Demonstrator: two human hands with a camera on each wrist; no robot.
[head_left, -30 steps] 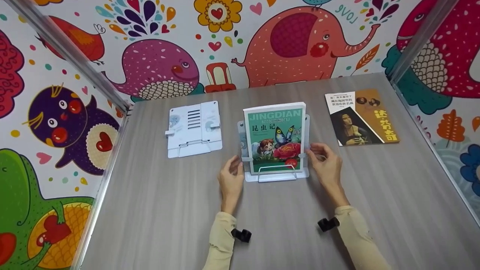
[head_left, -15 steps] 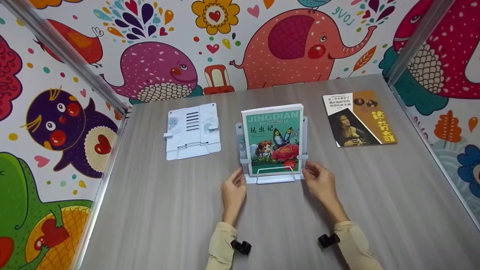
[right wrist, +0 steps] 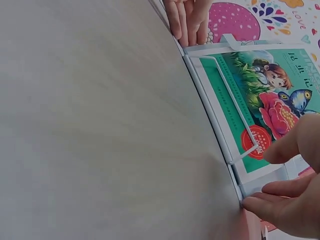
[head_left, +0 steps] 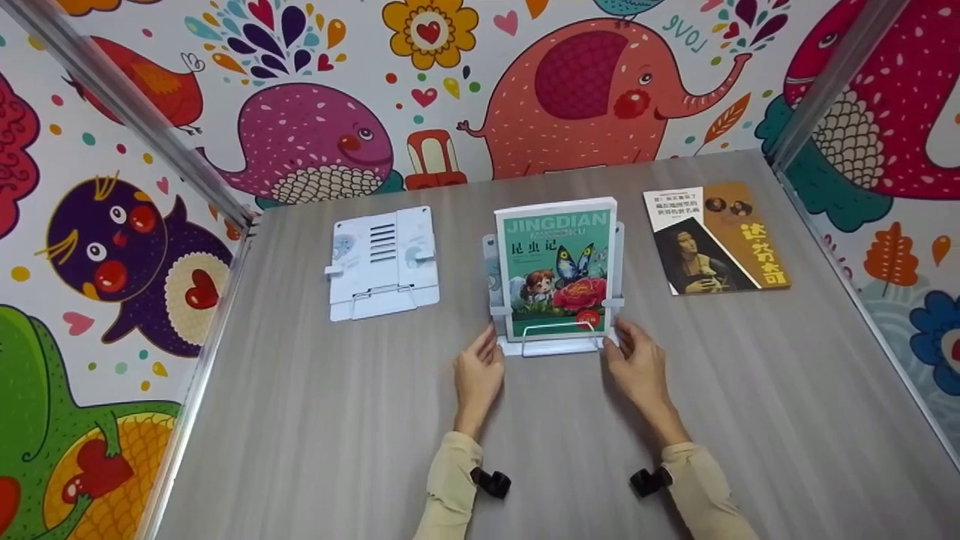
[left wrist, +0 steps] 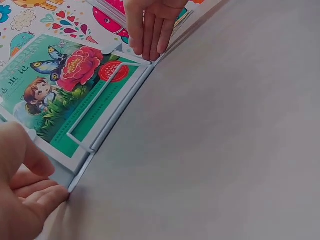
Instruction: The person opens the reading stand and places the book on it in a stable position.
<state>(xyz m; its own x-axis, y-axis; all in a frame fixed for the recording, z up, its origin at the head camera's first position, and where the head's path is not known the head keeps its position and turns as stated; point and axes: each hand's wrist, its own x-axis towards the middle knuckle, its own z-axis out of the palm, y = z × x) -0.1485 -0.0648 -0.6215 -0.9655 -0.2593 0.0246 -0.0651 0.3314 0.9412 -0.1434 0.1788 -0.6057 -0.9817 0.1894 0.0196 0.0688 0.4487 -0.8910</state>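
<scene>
A green-covered book [head_left: 556, 270] leans upright on a white book stand [head_left: 555, 346] near the middle of the table. A wire bar and two side clips cross its front. My left hand [head_left: 478, 375] is at the stand's lower left corner. In the left wrist view its fingertips [left wrist: 59, 194] touch the base edge, and the thumb is held apart above. At the lower right corner is my right hand [head_left: 637, 367]. Its fingertips [right wrist: 252, 204] touch the base end in the right wrist view, with the thumb off the cover.
A second white book stand [head_left: 384, 262] lies folded flat on the left. On the right lies a brown-and-white book [head_left: 716, 238] with a portrait on its cover. Cartoon-printed walls enclose the back and sides of the grey wooden table [head_left: 315, 420].
Both hands have slid down from the stand's sides to its lower corners. In the last half second the stand, with the green book on it, has shifted slightly right and away from me.
</scene>
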